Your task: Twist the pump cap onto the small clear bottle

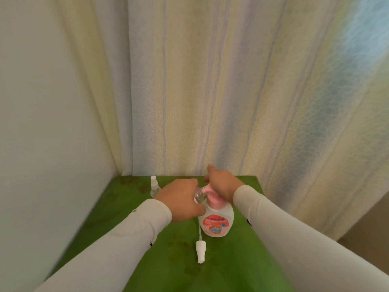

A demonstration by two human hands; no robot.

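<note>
Upright on the green surface (pixel 221 270) stands a white plastic soap bottle with a pink pump top (pixel 216 222). Pressing down on that pump is the right hand (pixel 223 184), its grip's fingers hidden. At the spout, the left hand (pixel 181 199) grips a small clear bottle (pixel 199 194). Just before the soap bottle lies a white spray nozzle with a thin tube (pixel 200 251); behind the left hand stands another clear spray bottle (pixel 154 185).

The soap bottle (pixel 216 222) is smooth, glossy white plastic with a pink plastic pump (pixel 211 196). The small bottle (pixel 199 194) is clear plastic. The worktop (pixel 210 270) looks matt green; the curtain (pixel 210 91) is textured cloth.
</note>
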